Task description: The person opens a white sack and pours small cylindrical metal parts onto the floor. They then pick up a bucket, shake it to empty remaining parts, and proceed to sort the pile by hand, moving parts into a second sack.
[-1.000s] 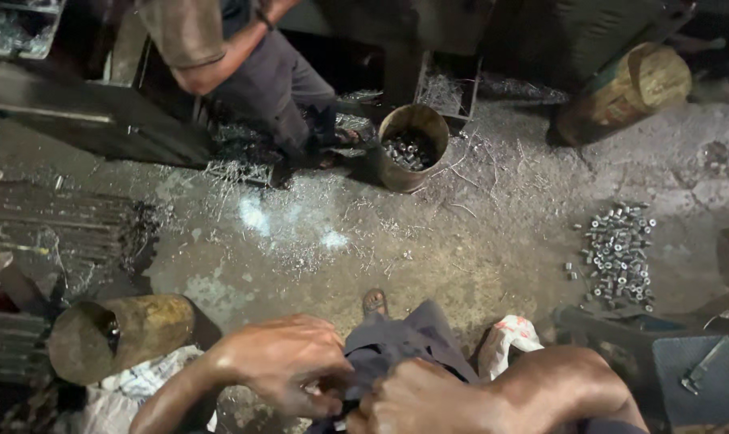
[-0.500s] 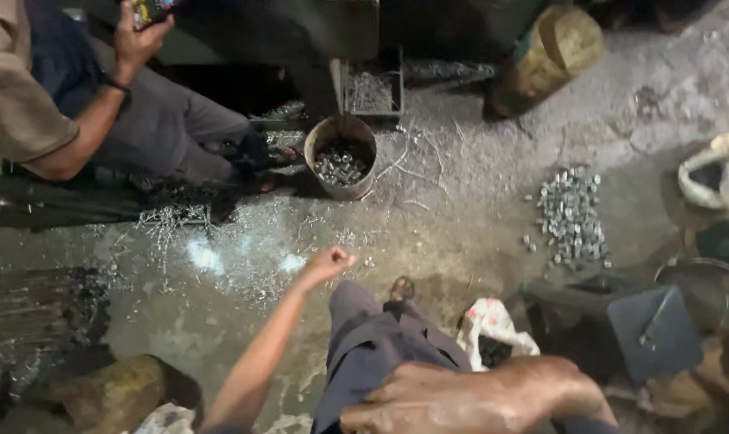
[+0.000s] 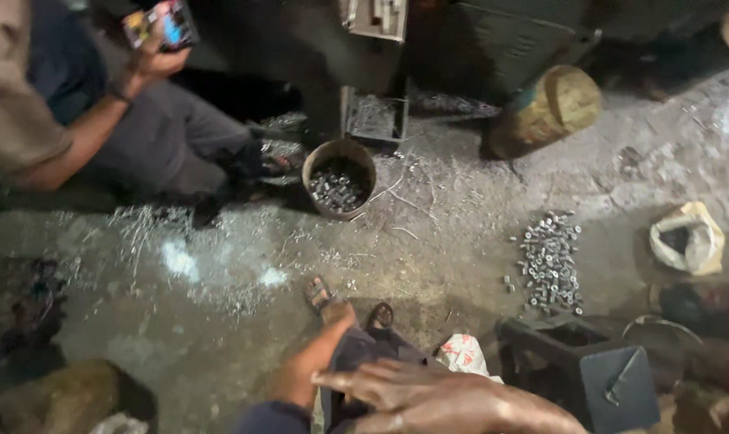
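Observation:
My right hand lies flat on my dark-trousered thigh at the bottom centre, fingers spread and pointing left, with nothing in it. My left forearm runs up from the bottom edge, and my left hand rests at my knee, just behind my sandalled feet. Its fingers are curled out of sight. A round rusty bucket holding small dark metal parts stands on the dusty floor ahead of my feet.
Another person sits at the upper left, holding up a phone. A heap of bolts lies at right, next to a white bag. A wooden log lies beyond, a dark metal box and a white cloth near my right leg.
Both hands were together at my lap. My left arm then stretched forward, and the hand has since dropped back to my knee. The right hand stayed on my thigh. The view shifted right.

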